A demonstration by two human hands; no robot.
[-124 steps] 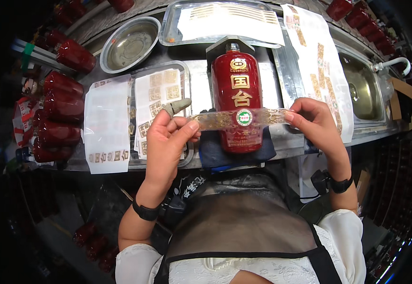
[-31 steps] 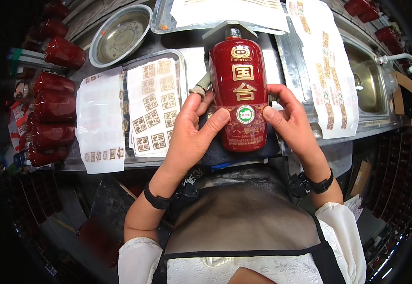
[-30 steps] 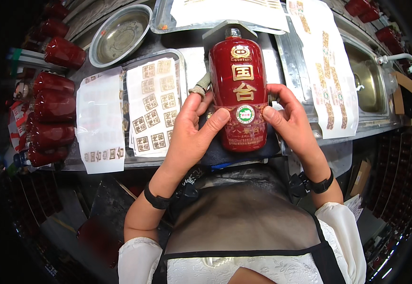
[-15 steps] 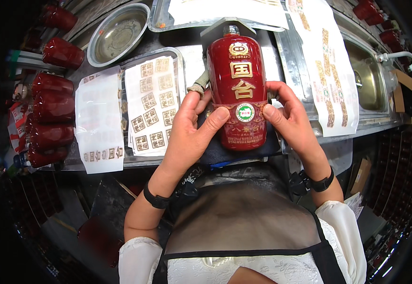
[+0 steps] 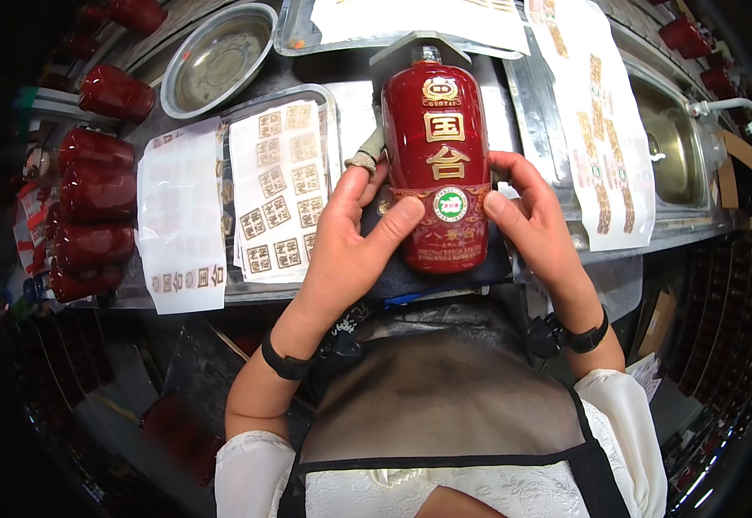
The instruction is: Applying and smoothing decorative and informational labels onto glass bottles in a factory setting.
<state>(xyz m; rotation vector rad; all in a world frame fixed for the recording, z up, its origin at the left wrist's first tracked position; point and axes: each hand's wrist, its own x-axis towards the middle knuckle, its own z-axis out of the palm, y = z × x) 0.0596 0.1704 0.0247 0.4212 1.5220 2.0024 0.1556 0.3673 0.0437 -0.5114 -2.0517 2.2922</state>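
A glossy dark-red bottle (image 5: 402, 142) with raised gold characters lies tilted on a dark support, its clear neck pointing away from me. Across its lower part runs a red label band (image 5: 475, 201) with gold edging, and a round green-and-white emblem sits in the middle. My left hand (image 5: 360, 229) is closed round the left side, thumb pressed on the band's left end. On its index fingertip is a grey-green cloth cover (image 5: 365, 154). My right hand (image 5: 533, 211) grips the right side, thumb on the band's right end. Fingers behind the bottle are partly hidden.
Sheets of gold character stickers (image 5: 274, 207) lie in a metal tray at left, beside a white backing sheet (image 5: 177, 216). Beyond are a metal basin (image 5: 263, 65) and several red bottles (image 5: 95, 190). Long sticker sheets (image 5: 596, 112) lie at right, before a sink (image 5: 678, 186).
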